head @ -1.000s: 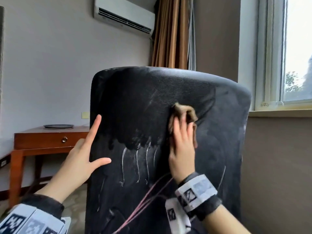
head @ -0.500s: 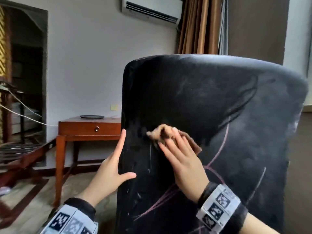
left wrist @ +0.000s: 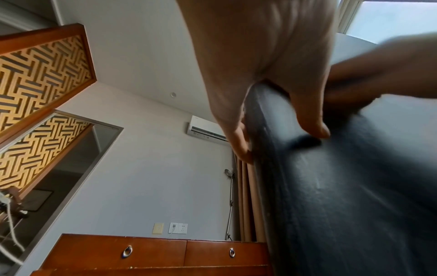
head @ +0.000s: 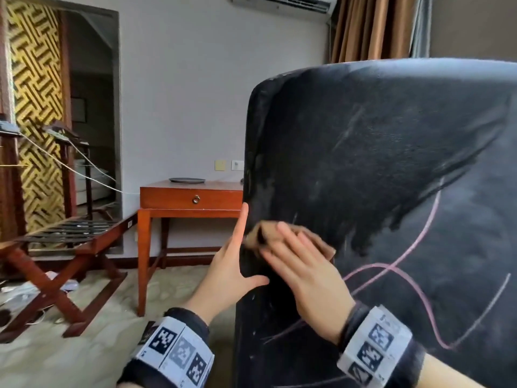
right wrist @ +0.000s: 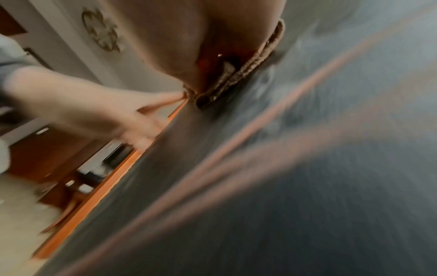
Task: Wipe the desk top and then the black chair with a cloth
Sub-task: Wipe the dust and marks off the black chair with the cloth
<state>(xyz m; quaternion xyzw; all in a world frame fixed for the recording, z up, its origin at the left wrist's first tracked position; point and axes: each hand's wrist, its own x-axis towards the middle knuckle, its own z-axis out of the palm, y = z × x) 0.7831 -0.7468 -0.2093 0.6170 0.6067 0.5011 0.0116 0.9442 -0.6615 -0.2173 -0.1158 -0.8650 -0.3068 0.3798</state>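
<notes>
In the head view the right hand (head: 302,264) is pressing the cloth (head: 258,233) flat-fingered near the chair (head: 391,152) back's left edge while the left hand (head: 232,264), spread wide, is bracing it; in the wrist views, blur is hiding the cloth's grip, so it is likely risking slipping off and leaving chalk lines.

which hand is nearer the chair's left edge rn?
Left. The left hand straddles the black chair edge; the right hand presses the cloth on the backrest just inboard.
</notes>
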